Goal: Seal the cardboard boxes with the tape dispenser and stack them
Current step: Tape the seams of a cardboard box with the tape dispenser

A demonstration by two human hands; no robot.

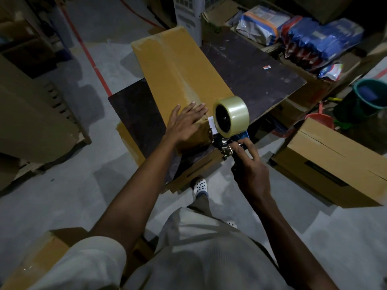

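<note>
Long tan cardboard box (180, 65) lies lengthwise on a dark wooden tabletop (251, 68), left hand (184, 124) flat and straight-fingered on its near end, right hand (251, 164) wrapped round the handle of the clear-tape dispenser (230, 118) beside it — stiff, likely light, best lifted at both ends.

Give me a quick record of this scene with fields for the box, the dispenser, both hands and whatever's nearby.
Box: long cardboard box lying on a dark tabletop, shiny tape strip along its top.
Dispenser: tape dispenser with a clear roll, at the box's near end.
Left: left hand flat on the box top, fingers straight.
Right: right hand grips the dispenser handle.
Nearby: second box on the floor; green bucket.
</note>
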